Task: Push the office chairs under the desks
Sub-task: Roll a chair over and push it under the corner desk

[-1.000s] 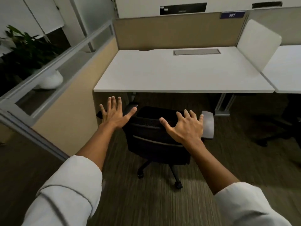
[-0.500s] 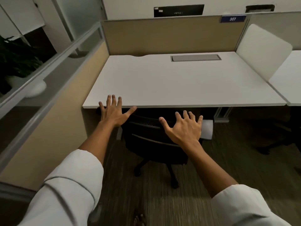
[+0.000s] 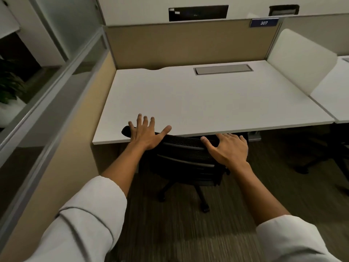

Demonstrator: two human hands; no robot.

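A black mesh office chair (image 3: 186,163) stands at the front edge of a white desk (image 3: 207,103), its seat hidden under the desktop and its backrest and wheeled base still showing. My left hand (image 3: 147,135) lies flat with fingers spread on the top left of the backrest. My right hand (image 3: 229,150) rests spread on the top right of the backrest. Neither hand is closed around anything.
A tan partition with a glass upper band (image 3: 62,118) runs along the left of the desk. A white divider panel (image 3: 300,61) separates a second desk (image 3: 338,103) at right, with another dark chair base (image 3: 321,159) under it. Striped carpet (image 3: 188,233) lies below.
The chair has rolled forward, so its seat and armrests are now hidden beneath the desktop. Both hands stayed on the backrest and I have stepped closer to the desk.
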